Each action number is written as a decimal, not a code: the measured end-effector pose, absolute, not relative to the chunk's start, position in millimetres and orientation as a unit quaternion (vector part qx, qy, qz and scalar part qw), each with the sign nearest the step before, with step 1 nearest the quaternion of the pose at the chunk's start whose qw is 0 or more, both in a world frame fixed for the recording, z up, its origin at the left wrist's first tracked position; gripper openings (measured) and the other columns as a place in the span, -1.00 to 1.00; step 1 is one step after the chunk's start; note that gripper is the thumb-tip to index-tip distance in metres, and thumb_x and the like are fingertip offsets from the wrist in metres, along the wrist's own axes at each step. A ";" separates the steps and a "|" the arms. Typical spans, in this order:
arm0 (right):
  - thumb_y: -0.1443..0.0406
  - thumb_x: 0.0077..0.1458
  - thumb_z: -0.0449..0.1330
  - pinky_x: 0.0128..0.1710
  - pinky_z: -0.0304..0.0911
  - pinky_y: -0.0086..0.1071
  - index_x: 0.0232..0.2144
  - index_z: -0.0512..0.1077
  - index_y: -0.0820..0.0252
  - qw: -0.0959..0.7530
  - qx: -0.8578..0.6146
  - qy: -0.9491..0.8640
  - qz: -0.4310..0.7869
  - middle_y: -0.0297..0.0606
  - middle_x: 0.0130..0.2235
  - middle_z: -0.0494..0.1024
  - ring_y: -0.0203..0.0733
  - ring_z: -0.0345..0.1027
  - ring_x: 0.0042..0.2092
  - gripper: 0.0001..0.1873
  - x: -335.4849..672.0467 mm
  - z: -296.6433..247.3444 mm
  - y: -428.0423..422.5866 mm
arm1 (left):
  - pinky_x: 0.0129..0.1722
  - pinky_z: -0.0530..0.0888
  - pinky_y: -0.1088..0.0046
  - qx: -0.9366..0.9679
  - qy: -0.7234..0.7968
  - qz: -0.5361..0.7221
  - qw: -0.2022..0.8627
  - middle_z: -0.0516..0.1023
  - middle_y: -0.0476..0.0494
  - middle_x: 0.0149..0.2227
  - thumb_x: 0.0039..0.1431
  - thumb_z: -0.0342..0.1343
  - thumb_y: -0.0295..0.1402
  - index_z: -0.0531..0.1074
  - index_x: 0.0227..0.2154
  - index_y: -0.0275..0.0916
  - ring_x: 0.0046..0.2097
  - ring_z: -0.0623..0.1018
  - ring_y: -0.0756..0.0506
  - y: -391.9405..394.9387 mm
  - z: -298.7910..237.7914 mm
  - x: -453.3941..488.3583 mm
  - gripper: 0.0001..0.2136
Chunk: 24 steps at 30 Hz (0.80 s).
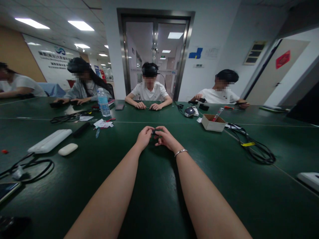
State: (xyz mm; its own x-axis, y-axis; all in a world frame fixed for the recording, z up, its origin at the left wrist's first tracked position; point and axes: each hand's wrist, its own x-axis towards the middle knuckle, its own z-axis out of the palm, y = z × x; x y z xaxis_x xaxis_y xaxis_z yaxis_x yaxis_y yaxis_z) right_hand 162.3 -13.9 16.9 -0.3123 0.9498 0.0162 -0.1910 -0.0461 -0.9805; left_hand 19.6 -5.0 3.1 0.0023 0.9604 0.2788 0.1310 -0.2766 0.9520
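Both of my arms reach forward over a dark green table. Between my fingertips is a small black object, too small and too covered to name. My left hand is closed, its thumb and fingers pinching the object's left side. From the other side my right hand grips it with thumb and forefinger, the lower fingers curled loosely beneath. A silver bracelet circles my right wrist. Part of the object is hidden behind the fingers.
On the left are a white power bank, a white oval case, black cables and a water bottle. To the right stand a small open box and a coiled cable. Several people sit across the table, one person directly opposite.
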 end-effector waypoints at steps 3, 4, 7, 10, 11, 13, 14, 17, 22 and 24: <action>0.29 0.10 0.14 -0.71 0.36 -0.43 -0.26 0.23 0.17 0.447 -0.389 -0.526 0.610 -0.53 -0.60 0.31 -0.48 0.01 -0.74 -0.84 161.9 16.9 -13.1 | -0.47 0.27 0.53 0.608 0.457 0.535 0.368 0.38 0.00 -0.51 0.09 -0.07 -0.38 0.41 -0.32 -0.26 -0.49 0.34 0.03 -1.7 -1.4 18.1 -0.82; 0.33 0.05 0.17 -0.70 0.36 -0.44 -0.26 0.21 0.16 0.451 -0.388 -0.523 0.610 -0.54 -0.58 0.32 -0.49 0.01 -0.73 -0.79 162.0 16.9 -13.0 | -0.47 0.27 0.53 0.615 0.457 0.533 0.359 0.40 0.00 -0.50 0.09 -0.07 -0.38 0.41 -0.32 -0.25 -0.48 0.35 0.03 -0.5 -3.0 17.3 -0.82; 0.39 -0.07 0.25 -0.62 0.42 -0.39 -0.18 0.14 0.08 0.459 -0.369 -0.511 0.626 -0.53 -0.46 0.38 -0.47 0.14 -0.68 -0.56 162.5 17.6 -13.4 | -0.49 0.26 0.54 0.625 0.461 0.529 0.341 0.43 -0.02 -0.47 0.10 -0.06 -0.37 0.41 -0.31 -0.25 -0.49 0.36 0.03 2.0 -6.5 14.8 -0.82; 0.26 0.05 0.17 -0.71 0.34 -0.44 -0.19 0.14 0.09 0.424 -0.383 -0.524 0.632 -0.49 -0.47 0.38 -0.47 0.07 -0.72 -0.69 162.0 18.5 -13.9 | -0.51 0.25 0.53 0.624 0.468 0.525 0.341 0.41 0.00 -0.50 0.12 -0.07 -0.35 0.41 -0.29 -0.24 -0.52 0.35 0.03 2.2 -6.5 13.6 -0.81; 0.26 0.07 0.15 -0.74 0.30 -0.47 -0.19 0.15 0.11 0.415 -0.389 -0.534 0.626 -0.49 -0.49 0.36 -0.49 0.02 -0.74 -0.72 161.7 18.8 -14.0 | -0.52 0.24 0.53 0.624 0.471 0.522 0.343 0.40 0.01 -0.52 0.12 -0.08 -0.35 0.40 -0.29 -0.24 -0.54 0.34 0.03 1.9 -6.1 13.5 -0.81; 0.35 -0.01 0.18 -0.73 0.30 -0.50 -0.18 0.13 0.10 0.415 -0.390 -0.547 0.613 -0.52 -0.48 0.35 -0.50 0.03 -0.73 -0.64 161.1 19.4 -14.5 | -0.52 0.23 0.54 0.625 0.477 0.519 0.337 0.39 0.01 -0.52 0.12 -0.08 -0.37 0.40 -0.30 -0.24 -0.54 0.33 0.03 1.5 -5.3 13.7 -0.81; 0.40 -0.07 0.20 -0.69 0.34 -0.48 -0.15 0.11 0.07 0.422 -0.388 -0.547 0.611 -0.54 -0.46 0.34 -0.49 0.09 -0.71 -0.55 160.9 19.8 -14.8 | -0.51 0.24 0.54 0.625 0.479 0.520 0.332 0.40 0.00 -0.51 0.11 -0.09 -0.38 0.41 -0.31 -0.24 -0.53 0.34 0.03 1.5 -5.1 13.9 -0.82; 0.39 -0.07 0.21 -0.66 0.38 -0.43 -0.13 0.08 0.05 0.421 -0.399 -0.532 0.617 -0.52 -0.44 0.35 -0.45 0.17 -0.68 -0.52 160.7 21.0 -15.8 | -0.48 0.26 0.54 0.621 0.482 0.528 0.322 0.43 -0.02 -0.45 0.11 -0.09 -0.39 0.41 -0.32 -0.23 -0.48 0.37 0.03 2.3 -5.4 14.5 -0.82; 0.42 -0.10 0.21 -0.67 0.36 -0.48 -0.17 0.13 0.06 0.435 -0.377 -0.546 0.608 -0.50 -0.39 0.37 -0.52 0.10 -0.69 -0.55 161.1 21.6 -16.8 | -0.46 0.26 0.53 0.627 0.486 0.522 0.312 0.42 -0.01 -0.46 0.12 -0.10 -0.40 0.41 -0.31 -0.22 -0.47 0.36 0.02 3.0 -6.6 14.8 -0.81; 0.42 -0.13 0.23 -0.63 0.40 -0.46 -0.16 0.11 0.04 0.438 -0.369 -0.540 0.617 -0.50 -0.37 0.37 -0.49 0.18 -0.66 -0.50 161.7 21.3 -16.6 | -0.44 0.28 0.53 0.627 0.484 0.526 0.308 0.43 -0.03 -0.42 0.12 -0.11 -0.40 0.41 -0.32 -0.22 -0.45 0.37 0.01 2.6 -6.4 14.9 -0.81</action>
